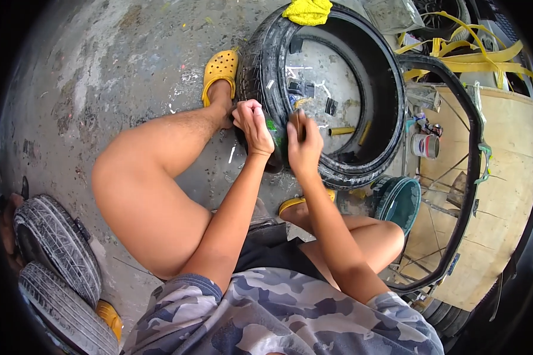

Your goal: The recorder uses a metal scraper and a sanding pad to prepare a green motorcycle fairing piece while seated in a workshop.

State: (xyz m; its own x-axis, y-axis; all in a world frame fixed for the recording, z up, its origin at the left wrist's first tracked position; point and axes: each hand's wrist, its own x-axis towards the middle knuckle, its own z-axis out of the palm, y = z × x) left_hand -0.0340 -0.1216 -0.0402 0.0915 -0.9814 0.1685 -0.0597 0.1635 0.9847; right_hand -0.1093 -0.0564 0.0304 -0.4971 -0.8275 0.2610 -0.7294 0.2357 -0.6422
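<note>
Black rubber makes up the tire, whose opening faces the camera, with the grey floor showing through it. The left hand is at the tire's near left wall, fingers curled in narrowly; whether it grips anything, I cannot tell. The right hand is at the inner side of that same wall, fingers bent and blurred; a dark patch shows among them, but I cannot tell if it is a held thing. Between the hands, a green patch marks the tire's wall.

A yellow cloth hangs over the tire's far edge, and two yellowish tubes show within its opening. Left of the tire is a yellow clog on the person's foot. Just below and right of the tire stands a teal bucket; a small white tub is nearer its right side. Further right of the tire are a black frame and a pale wooden board. Two worn tires lie well apart, to its lower left.
</note>
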